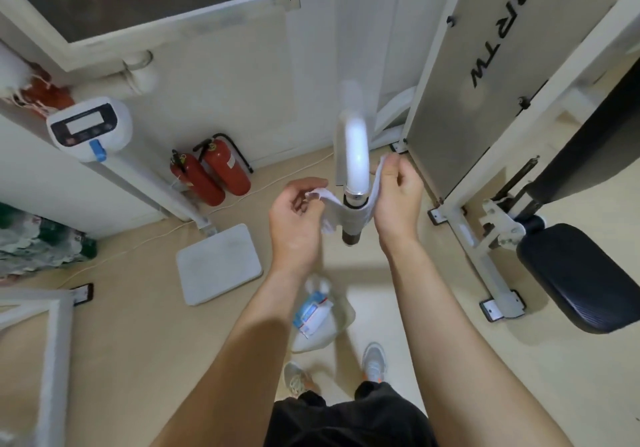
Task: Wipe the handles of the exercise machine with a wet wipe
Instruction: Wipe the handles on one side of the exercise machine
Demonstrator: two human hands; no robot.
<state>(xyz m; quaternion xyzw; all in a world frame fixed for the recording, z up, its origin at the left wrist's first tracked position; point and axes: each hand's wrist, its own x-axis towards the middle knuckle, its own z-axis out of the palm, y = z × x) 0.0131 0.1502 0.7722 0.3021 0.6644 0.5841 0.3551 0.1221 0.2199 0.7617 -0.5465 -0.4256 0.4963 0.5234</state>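
- Between your two hands: the handle (350,237), a smooth, glossy white curved tube ending in a dark round grip.
- The wipe (332,202), thin, white and crumpled, loops round the grip like a sling, touching it.
- Your left hand (294,214) pinches one end of the wipe with curled fingers.
- Your right hand (398,197) pinches the other end, higher, just beside the tube.
- On the floor below: a soft packet (313,311).

Wet wipe (341,213): white, crumpled, slung round the handle (356,156) at its grip, ends pinched in my left hand (298,218) and right hand (398,197). Handle: curved white tube, silver collar, dark tip showing below the wipe
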